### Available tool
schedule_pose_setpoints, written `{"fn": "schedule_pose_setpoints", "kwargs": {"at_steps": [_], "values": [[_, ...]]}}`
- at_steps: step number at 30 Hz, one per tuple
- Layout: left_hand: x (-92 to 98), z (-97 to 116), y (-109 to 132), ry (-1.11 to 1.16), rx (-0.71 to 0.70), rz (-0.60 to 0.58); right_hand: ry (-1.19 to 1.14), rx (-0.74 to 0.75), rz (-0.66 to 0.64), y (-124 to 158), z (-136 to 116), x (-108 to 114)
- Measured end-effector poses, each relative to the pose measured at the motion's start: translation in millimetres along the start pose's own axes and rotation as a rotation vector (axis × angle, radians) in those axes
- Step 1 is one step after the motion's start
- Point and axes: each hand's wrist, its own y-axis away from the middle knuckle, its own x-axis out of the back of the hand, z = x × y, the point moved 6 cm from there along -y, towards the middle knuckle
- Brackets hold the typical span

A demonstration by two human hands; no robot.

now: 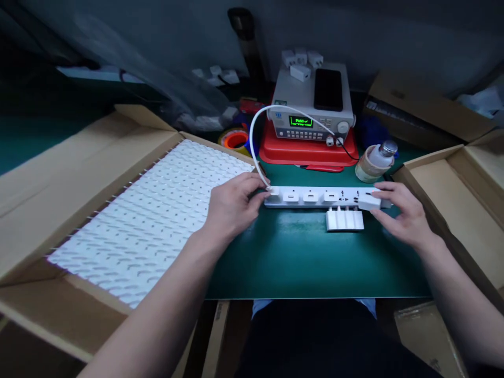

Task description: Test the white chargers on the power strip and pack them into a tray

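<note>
The left hand [234,205] closes in a narrow grip on the small cable plug [273,191] at the left end of the white power strip [315,197], probably steadying the strip while the plug sits in its socket. The right hand [405,216] holds a chunky white adapter [369,201] in a narrow grip at the strip's other end, against its sockets. The strip lies flat on a smooth green mat [315,260], with a ribbed white adapter [344,220] just beside it at 6 o'clock. A thin white cable [252,142] arcs from the plug to a bench tester [311,105] at 12 o'clock, its display glowing PASS. The tester sits on a red plastic tray [275,152], presumably to keep it raised and within reach. At 9 o'clock, a cardboard carton [79,173] holds a dimpled white foam sheet [149,210].
</note>
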Motion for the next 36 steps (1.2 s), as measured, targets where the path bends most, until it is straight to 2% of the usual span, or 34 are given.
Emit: {"fn": "schedule_pose_setpoints", "kwargs": {"at_steps": [3, 6, 8, 10, 14, 19, 21, 23, 25, 27, 30, 33, 36], "values": [[6.2, 3.3, -2.1, -0.001, 0.057, -0.043, 0.107, 0.155, -0.222, -38.6, -10.7, -18.4], [6.5, 8.8, -4.7, 0.013, 0.083, -0.021, 0.265, 0.26, -0.46, -65.0, -22.1, -43.8], [0.2, 15.8, -6.0, 0.049, 0.03, -0.016, 0.34, 0.27, -0.571, -75.8, -28.4, -56.0], [-10.8, 23.5, -6.4, 0.093, -0.047, -0.055, 0.356, 0.253, -0.628, -81.2, -31.9, -60.7], [-25.0, 28.5, -5.6, 0.109, -0.124, -0.103, 0.316, 0.168, -0.612, -74.5, -19.8, -47.9], [-26.2, 28.8, -5.5, 0.047, -0.229, -0.135, 0.267, 0.001, -0.455, -46.2, 16.0, -26.4], [-25.9, 29.2, -5.7, 0.037, -0.246, -0.141, 0.24, -0.013, -0.385, -38.4, 20.7, -28.3], [-25.2, 29.4, -5.1, 0.056, -0.249, -0.136, 0.242, 0.033, -0.362, -35.3, 16.2, -36.2], [-23.3, 26.0, -3.8, 0.079, -0.217, -0.103, 0.288, 0.091, -0.4, -36.3, 6.9, -46.2], [-22.7, 15.9, -2.0, 0.07, -0.122, -0.077, 0.375, 0.116, -0.473, -39.7, -1.4, -53.8], [-28.4, -1.3, 1.6, -0.007, 0.004, -0.156, 0.491, 0.102, -0.578, -46.0, -7.8, -56.1], [-28.4, -6.0, 4.0, -0.034, -0.023, -0.236, 0.489, 0.046, -0.656, -50.1, -7.8, -50.3], [-17.1, -0.6, 5.5, 0.046, -0.088, -0.201, 0.391, 0.028, -0.663, -56.2, -13.3, -43.2]]}}
